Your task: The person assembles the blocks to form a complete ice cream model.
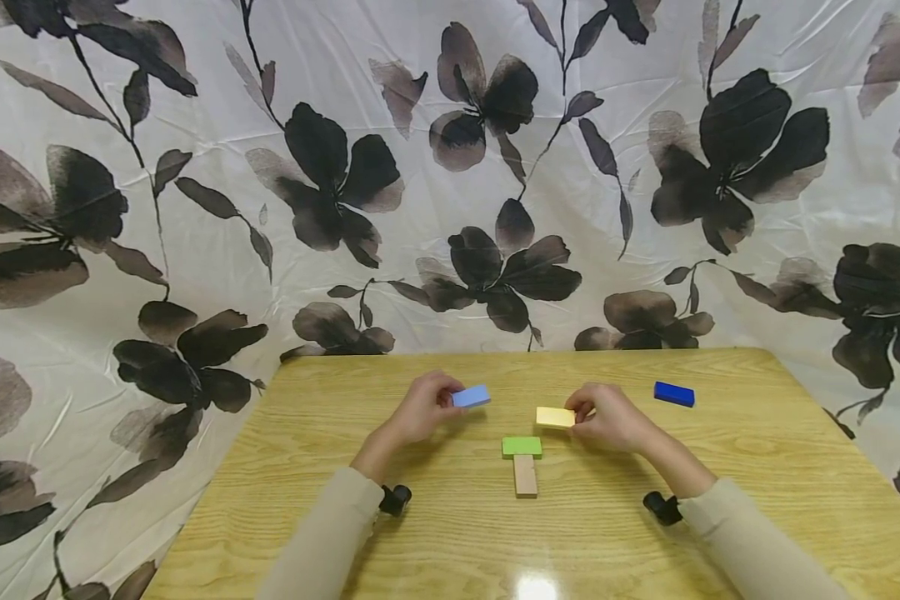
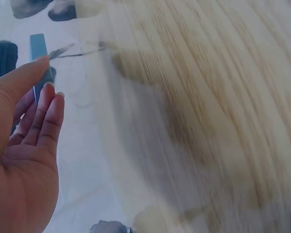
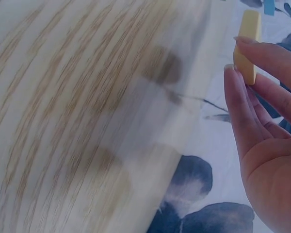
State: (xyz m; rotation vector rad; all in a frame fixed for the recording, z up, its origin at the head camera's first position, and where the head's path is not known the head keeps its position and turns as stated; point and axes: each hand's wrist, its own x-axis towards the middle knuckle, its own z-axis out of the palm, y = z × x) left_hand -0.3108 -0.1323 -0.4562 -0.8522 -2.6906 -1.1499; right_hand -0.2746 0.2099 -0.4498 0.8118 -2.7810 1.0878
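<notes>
My left hand pinches a light blue block by its left end, above the table. In the left wrist view the thumb and fingertips grip that blue block near its middle. To the right, my right hand pinches a yellow block by its right end. The yellow block also shows between thumb and fingers in the right wrist view. Between and below the hands, a green block lies crosswise at the top of a tan wooden block, the two forming a T.
A dark blue block lies on the wooden table, right of my right hand. Behind the table's far edge hangs a white cloth with dark flowers. Each wrist wears a small black camera.
</notes>
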